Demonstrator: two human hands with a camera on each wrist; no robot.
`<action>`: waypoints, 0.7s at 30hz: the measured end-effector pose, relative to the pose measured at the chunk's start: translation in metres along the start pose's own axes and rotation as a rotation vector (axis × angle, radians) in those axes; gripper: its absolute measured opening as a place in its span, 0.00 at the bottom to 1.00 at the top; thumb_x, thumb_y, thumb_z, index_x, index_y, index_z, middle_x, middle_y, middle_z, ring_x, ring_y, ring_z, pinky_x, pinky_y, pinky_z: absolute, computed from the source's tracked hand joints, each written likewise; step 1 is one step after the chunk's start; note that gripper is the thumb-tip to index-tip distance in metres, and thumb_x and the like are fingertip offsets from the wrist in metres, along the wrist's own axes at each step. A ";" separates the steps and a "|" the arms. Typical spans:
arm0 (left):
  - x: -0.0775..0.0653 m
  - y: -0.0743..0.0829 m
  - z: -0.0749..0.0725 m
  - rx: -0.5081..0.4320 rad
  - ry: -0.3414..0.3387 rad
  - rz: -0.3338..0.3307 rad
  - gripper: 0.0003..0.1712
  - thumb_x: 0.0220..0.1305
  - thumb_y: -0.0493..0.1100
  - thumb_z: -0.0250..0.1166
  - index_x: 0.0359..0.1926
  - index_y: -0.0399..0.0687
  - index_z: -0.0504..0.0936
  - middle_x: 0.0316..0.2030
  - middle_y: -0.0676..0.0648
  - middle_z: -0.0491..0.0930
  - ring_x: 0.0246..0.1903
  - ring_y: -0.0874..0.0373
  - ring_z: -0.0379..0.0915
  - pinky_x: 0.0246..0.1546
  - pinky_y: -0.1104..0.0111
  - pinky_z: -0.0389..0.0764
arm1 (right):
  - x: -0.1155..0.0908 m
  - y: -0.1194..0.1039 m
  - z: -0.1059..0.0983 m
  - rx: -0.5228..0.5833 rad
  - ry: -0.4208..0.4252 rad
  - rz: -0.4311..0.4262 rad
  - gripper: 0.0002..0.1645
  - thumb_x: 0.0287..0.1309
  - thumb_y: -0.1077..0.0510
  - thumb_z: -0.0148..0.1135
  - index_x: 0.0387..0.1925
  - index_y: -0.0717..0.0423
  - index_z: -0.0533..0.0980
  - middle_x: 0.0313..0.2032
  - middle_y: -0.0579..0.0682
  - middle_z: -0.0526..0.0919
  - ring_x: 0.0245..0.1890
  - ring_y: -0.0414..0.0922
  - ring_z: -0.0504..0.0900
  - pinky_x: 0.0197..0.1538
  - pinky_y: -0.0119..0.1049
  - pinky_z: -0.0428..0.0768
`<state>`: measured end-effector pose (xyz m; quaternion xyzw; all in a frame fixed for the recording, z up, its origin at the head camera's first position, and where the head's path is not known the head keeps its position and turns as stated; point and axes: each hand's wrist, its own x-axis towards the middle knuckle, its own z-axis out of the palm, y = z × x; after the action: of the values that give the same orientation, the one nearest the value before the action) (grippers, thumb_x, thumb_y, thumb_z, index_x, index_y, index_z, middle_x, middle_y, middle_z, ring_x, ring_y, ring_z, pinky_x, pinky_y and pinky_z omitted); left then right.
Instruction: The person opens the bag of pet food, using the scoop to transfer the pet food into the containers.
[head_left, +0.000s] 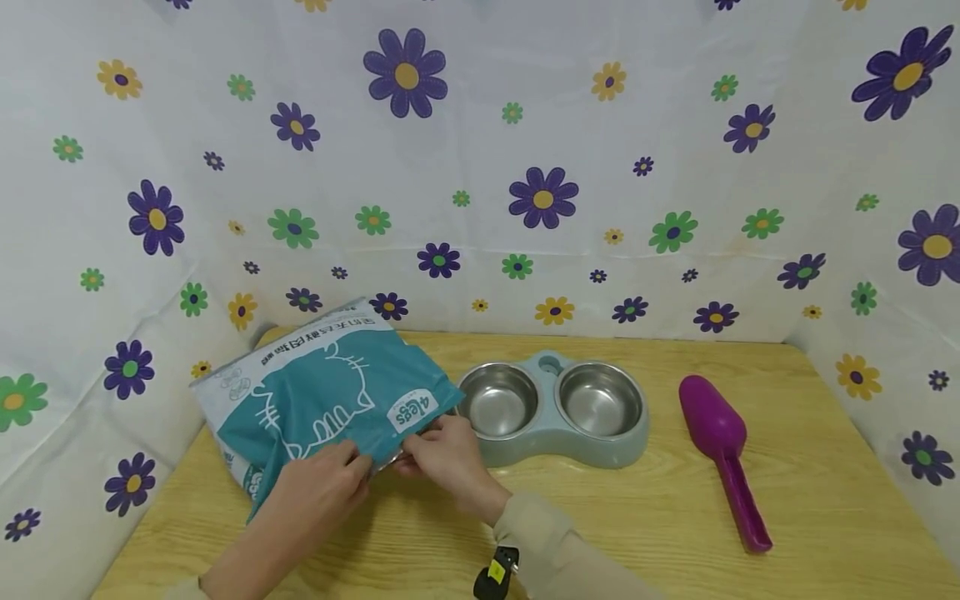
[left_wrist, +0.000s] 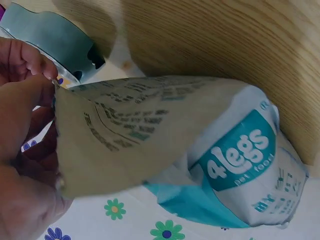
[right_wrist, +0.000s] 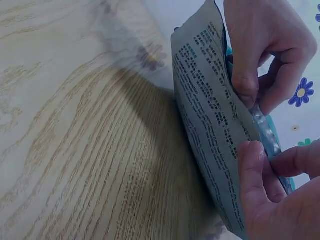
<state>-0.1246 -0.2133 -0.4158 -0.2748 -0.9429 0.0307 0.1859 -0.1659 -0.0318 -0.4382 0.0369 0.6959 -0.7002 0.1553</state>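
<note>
A teal and white pet food bag with a cat outline lies tilted on the left of the table, its near edge toward me. My left hand pinches that edge near its middle. Close beside it, my right hand grips the same edge toward the right corner, thumb on one face and fingers on the other. In the right wrist view, a silvery strip of the bag's inside shows between the two hands. Printed text covers the bag's underside panel in the left wrist view.
A light blue double feeder with two steel bowls stands right of the bag, close to my right hand. Farther right lies a purple scoop, handle toward me. A flower-printed cloth hangs behind the wooden table.
</note>
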 end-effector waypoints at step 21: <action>0.003 -0.013 0.006 -0.153 0.049 -0.098 0.13 0.52 0.37 0.75 0.28 0.53 0.77 0.25 0.56 0.72 0.20 0.70 0.63 0.19 0.76 0.67 | 0.008 0.013 0.004 -0.076 0.041 -0.118 0.05 0.64 0.62 0.59 0.36 0.61 0.78 0.21 0.53 0.86 0.18 0.39 0.84 0.27 0.34 0.84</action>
<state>-0.1361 -0.2227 -0.4184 -0.2422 -0.9499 -0.0574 0.1887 -0.1691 -0.0366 -0.4527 0.0041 0.7259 -0.6804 0.1006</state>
